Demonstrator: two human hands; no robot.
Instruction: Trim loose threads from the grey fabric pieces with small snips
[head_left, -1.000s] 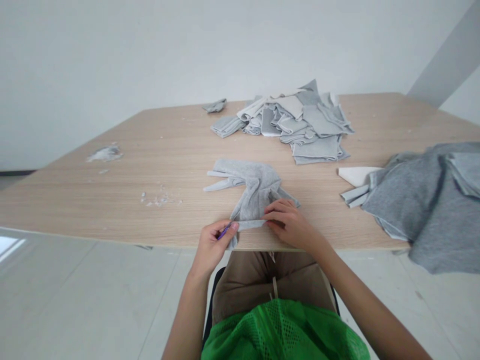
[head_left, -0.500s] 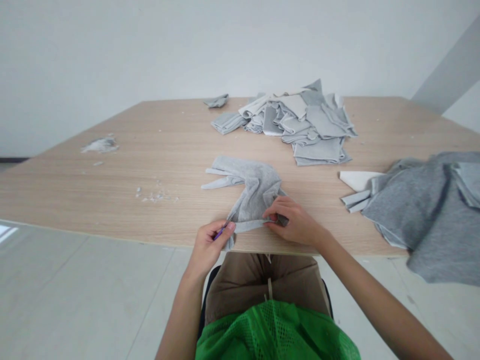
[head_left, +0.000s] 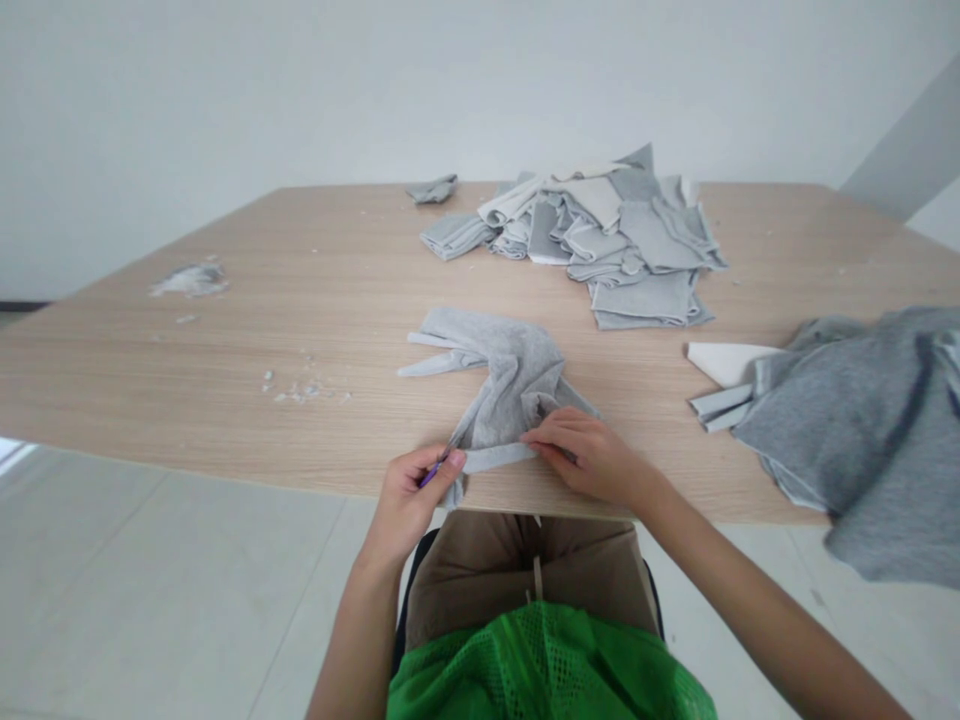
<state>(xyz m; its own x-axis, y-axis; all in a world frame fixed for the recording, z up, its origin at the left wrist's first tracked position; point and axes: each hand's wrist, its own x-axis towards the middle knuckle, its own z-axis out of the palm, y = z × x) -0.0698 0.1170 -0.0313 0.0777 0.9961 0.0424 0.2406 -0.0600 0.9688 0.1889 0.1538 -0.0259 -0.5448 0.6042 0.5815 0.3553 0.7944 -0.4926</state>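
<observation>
A light grey piece of fabric point(head_left: 517, 375) lies crumpled near the table's front edge, with two narrow strips pointing left. My left hand point(head_left: 412, 490) pinches the left end of its paler front band between thumb and fingers. A slim purple tool point(head_left: 430, 474) is also in that hand; its kind is hard to make out, as the fingers cover most of it. My right hand point(head_left: 581, 450) is closed, thumb and fingertips pinching the band further right. A short end of fabric hangs below my left fingers at the table edge.
Folded grey and cream fabric pieces point(head_left: 637, 240) are heaped at the back of the table point(head_left: 360, 270), with one small piece point(head_left: 433, 190) apart. Larger grey fabric point(head_left: 840, 430) drapes over the right front edge. Lint point(head_left: 191, 280) and scraps point(head_left: 304, 390) lie at left.
My right fingers have slid slightly left along the band, and a red bit seen between them before is now hidden. My left hand keeps its hold. The view has shifted a little.
</observation>
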